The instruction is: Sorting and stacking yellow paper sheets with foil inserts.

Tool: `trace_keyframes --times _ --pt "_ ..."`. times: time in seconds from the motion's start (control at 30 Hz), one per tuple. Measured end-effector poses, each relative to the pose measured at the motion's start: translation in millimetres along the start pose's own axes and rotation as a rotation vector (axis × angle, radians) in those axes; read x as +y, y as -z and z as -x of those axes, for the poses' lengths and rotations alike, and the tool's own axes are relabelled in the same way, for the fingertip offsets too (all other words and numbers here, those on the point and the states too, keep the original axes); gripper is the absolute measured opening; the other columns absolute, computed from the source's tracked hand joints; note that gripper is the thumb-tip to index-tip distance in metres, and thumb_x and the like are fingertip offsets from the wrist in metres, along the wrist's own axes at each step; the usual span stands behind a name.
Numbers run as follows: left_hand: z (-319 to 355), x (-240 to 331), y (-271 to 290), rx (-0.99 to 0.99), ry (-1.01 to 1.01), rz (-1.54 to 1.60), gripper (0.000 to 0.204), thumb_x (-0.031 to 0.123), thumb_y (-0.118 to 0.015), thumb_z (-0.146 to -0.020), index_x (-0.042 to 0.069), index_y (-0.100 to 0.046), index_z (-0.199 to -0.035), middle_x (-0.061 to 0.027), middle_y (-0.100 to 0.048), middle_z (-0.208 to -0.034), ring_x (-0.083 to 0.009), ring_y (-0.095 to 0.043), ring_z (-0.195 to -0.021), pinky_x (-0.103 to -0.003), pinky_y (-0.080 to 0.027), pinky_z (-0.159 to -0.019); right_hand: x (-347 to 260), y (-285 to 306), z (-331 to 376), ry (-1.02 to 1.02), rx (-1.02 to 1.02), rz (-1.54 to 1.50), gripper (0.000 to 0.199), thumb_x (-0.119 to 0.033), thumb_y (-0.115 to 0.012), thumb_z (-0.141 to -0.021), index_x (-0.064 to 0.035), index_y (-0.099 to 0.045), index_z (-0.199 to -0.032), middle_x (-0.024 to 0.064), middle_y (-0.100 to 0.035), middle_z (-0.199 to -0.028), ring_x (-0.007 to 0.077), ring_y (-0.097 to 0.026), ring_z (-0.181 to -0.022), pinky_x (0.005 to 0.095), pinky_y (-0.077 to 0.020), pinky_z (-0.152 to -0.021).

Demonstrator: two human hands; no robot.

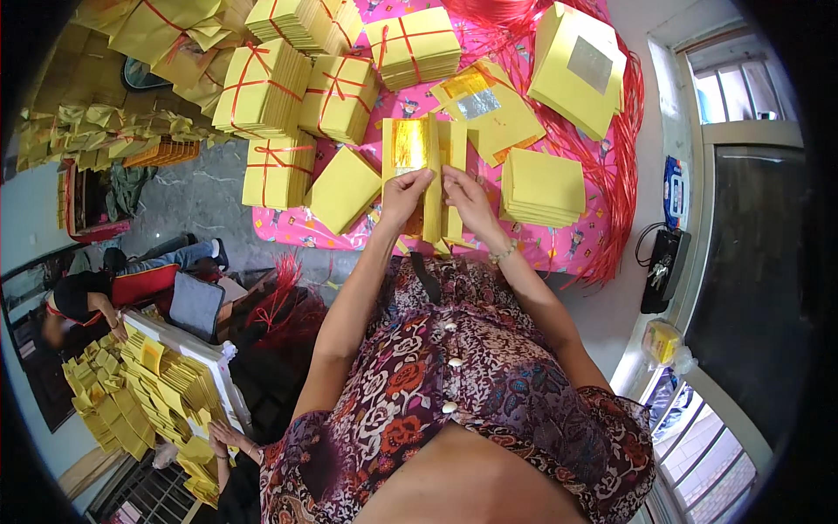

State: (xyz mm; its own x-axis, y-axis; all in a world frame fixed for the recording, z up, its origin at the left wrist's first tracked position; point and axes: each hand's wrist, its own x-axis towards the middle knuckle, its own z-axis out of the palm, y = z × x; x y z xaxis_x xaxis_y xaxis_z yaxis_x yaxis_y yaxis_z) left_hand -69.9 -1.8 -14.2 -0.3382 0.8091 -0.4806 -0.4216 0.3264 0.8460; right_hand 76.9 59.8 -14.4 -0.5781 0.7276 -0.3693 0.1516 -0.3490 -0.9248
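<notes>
At the near edge of the table I hold a bundle of yellow joss paper upright, with a shiny gold foil patch facing up. My left hand is closed on its left part, thumb over the front. My right hand pinches the right-hand sheets, which stand slightly apart from the left ones. Just right lies a neat stack of yellow paper. To the left is a loose yellow stack. Behind my hands lie flat sheets with gold and silver foil.
Bundles tied with red string crowd the table's left side. A tall stack with a silver patch stands at the back right. Red strands hang along the right edge of the pink tablecloth. Other people work at a paper-covered table, lower left.
</notes>
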Motion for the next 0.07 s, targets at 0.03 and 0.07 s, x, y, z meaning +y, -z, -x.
trace_keyframes --times 0.03,0.07 --pt "-0.1 -0.7 0.5 0.004 0.007 -0.001 0.024 0.019 -0.064 -0.088 0.001 -0.068 -0.103 -0.0021 -0.068 -0.090 -0.0067 -0.060 -0.076 -0.022 -0.049 -0.069 -1.4 1.0 0.0 -0.006 0.013 0.013 0.041 -0.021 -0.052 -0.094 -0.0050 -0.047 -0.131 0.0118 -0.055 -0.122 0.0175 -0.055 -0.105 0.0283 -0.0469 -0.084" --pt "0.0 -0.5 0.3 0.003 0.007 -0.001 0.024 0.019 -0.064 -0.088 0.001 -0.068 -0.103 -0.0021 -0.068 -0.090 -0.0067 -0.060 -0.076 -0.022 -0.049 -0.069 -2.2 3.1 -0.3 -0.012 0.027 0.027 0.041 -0.021 -0.052 -0.094 -0.0065 -0.047 -0.132 0.0114 -0.055 -0.123 0.0179 -0.055 -0.106 0.0290 -0.0467 -0.085"
